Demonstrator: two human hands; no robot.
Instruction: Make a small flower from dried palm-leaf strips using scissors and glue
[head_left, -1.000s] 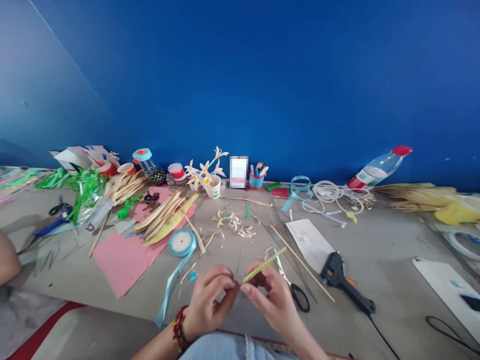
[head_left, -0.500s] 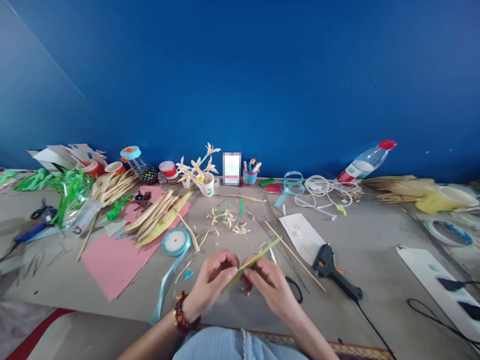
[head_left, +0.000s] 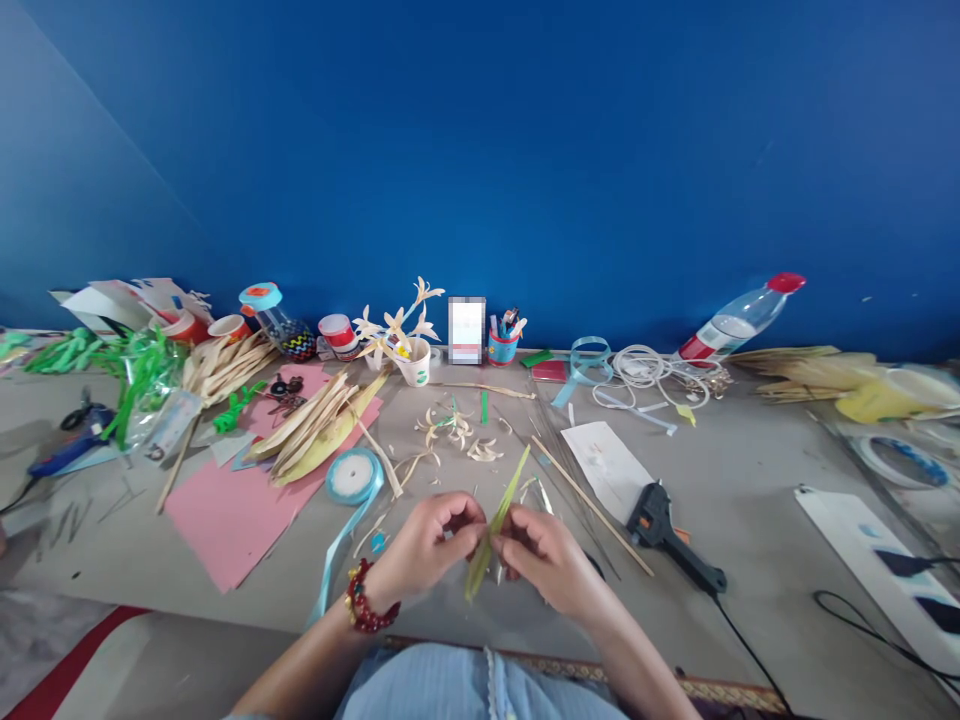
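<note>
Just above the table's near side, a narrow yellow-green strip of corn husk [head_left: 512, 488] stands slanted between my hands. My right hand [head_left: 546, 558] pinches it near its middle with thumb and fingers. From the other side my left hand [head_left: 431, 548], with a red bead bracelet at the wrist, has its curled fingertips closed at the strip's edge. Small cut husk pieces [head_left: 484, 451] and curled husk petals lie beyond the hands. Scissors partly hidden by my right hand lie behind it. A roll of blue ribbon [head_left: 352, 475] rests to the left.
A black glue gun [head_left: 671, 540] and a white paper [head_left: 606, 470] lie at right, near a power strip [head_left: 874, 570]. Dried husks [head_left: 311, 425] cover part of the pink paper [head_left: 217, 530]. A cup of husk flowers [head_left: 416, 368] and a pen holder [head_left: 502, 345] stand at the back.
The husk strip has turned from a rightward slant to a steeper one, and its lower end now shows below my fingers. My hands stay close together at nearly the same place.
</note>
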